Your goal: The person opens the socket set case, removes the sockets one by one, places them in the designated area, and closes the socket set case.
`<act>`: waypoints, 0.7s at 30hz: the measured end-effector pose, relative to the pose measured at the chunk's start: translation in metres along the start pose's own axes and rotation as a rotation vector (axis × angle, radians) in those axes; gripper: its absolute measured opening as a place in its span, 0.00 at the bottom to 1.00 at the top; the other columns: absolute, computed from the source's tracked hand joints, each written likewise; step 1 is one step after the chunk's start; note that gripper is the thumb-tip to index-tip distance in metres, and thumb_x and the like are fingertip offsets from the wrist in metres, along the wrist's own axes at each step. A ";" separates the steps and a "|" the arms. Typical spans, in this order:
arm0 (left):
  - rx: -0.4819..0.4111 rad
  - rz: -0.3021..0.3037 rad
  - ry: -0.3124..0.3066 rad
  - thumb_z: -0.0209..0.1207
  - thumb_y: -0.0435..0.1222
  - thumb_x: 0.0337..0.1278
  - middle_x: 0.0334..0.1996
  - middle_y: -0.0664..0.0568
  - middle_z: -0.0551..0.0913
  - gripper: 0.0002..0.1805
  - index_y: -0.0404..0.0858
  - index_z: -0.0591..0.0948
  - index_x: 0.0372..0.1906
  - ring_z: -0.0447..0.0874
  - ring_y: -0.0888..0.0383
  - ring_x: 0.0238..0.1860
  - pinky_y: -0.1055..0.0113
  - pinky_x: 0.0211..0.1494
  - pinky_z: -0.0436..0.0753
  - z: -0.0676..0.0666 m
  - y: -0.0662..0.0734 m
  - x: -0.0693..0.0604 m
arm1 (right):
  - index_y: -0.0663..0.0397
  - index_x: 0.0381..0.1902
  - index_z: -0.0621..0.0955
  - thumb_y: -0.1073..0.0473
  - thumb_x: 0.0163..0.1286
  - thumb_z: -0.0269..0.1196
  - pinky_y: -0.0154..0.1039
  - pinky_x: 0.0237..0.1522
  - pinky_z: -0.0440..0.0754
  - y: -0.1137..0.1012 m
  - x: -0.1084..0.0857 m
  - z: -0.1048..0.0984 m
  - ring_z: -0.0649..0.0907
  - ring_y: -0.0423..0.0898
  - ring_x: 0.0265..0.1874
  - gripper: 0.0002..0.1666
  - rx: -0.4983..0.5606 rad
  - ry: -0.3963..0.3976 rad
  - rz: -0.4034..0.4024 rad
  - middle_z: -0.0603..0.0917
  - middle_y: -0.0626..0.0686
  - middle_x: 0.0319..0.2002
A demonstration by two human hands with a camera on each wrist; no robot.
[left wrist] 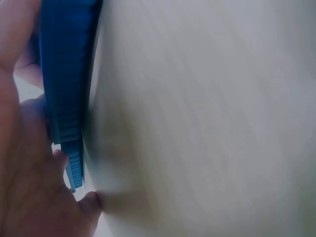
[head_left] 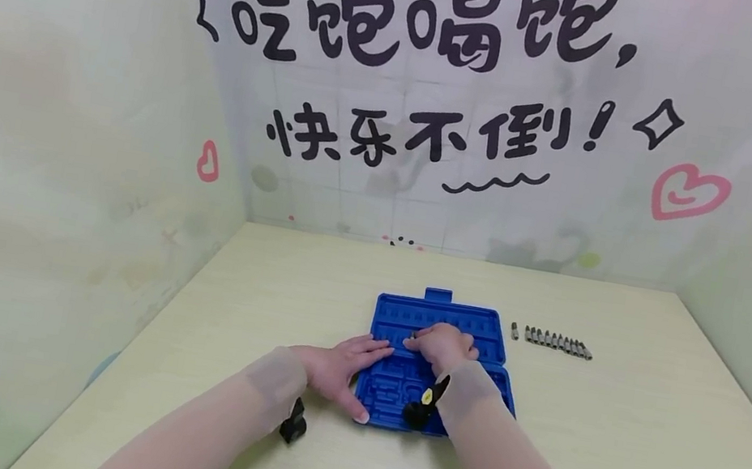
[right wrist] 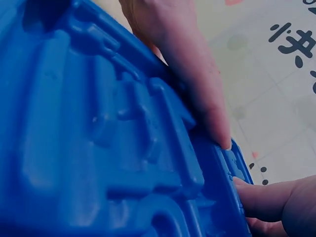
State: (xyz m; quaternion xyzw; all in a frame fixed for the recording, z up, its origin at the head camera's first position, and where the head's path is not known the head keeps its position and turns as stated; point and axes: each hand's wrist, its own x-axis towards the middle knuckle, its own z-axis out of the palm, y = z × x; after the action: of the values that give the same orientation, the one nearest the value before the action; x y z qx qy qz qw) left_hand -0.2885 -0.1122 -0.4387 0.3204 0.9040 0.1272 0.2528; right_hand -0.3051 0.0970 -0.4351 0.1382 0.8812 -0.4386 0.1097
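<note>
A blue plastic tool case (head_left: 384, 416) lies opened flat on the table, with molded slots in both halves. My left hand (head_left: 336, 368) rests spread along its left edge, thumb at the near corner and fingertips near the hinge. The left wrist view shows that hand against the case's ribbed side wall (left wrist: 66, 74). Over the far half, my right hand (head_left: 443, 346) has its fingers curled, with a small dark screwdriver bit (head_left: 415, 335) at the fingertips. In the right wrist view the right hand (right wrist: 281, 200) reaches past the hinge, and the bit is hidden.
Right of the case, a row of several screwdriver bits (head_left: 558, 343) lies on the table (head_left: 631, 439), with a single bit (head_left: 515, 331) closer to the case. Printed walls enclose the back and both sides.
</note>
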 end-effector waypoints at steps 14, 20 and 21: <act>-0.004 0.000 0.007 0.67 0.61 0.44 0.77 0.58 0.41 0.59 0.53 0.47 0.77 0.33 0.54 0.76 0.46 0.72 0.52 -0.001 0.000 -0.001 | 0.49 0.47 0.86 0.49 0.62 0.68 0.65 0.64 0.46 -0.002 0.003 0.006 0.56 0.68 0.63 0.18 -0.055 0.039 0.003 0.69 0.65 0.63; -0.006 -0.004 0.001 0.66 0.63 0.43 0.77 0.59 0.40 0.59 0.54 0.46 0.77 0.32 0.54 0.76 0.45 0.72 0.52 0.000 0.000 -0.001 | 0.49 0.43 0.86 0.50 0.62 0.68 0.66 0.64 0.43 0.004 0.003 0.009 0.54 0.67 0.63 0.13 0.009 0.068 -0.019 0.69 0.65 0.61; -0.008 -0.004 0.001 0.66 0.63 0.43 0.77 0.59 0.40 0.59 0.55 0.46 0.77 0.32 0.54 0.76 0.45 0.72 0.52 -0.001 0.000 -0.001 | 0.49 0.42 0.86 0.50 0.63 0.68 0.66 0.63 0.43 0.004 0.003 0.009 0.54 0.67 0.63 0.13 0.016 0.072 -0.021 0.69 0.65 0.61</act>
State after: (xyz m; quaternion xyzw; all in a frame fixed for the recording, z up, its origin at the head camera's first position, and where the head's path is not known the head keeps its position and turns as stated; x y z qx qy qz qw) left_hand -0.2885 -0.1127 -0.4380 0.3175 0.9043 0.1303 0.2539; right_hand -0.3058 0.0926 -0.4446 0.1454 0.8824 -0.4416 0.0719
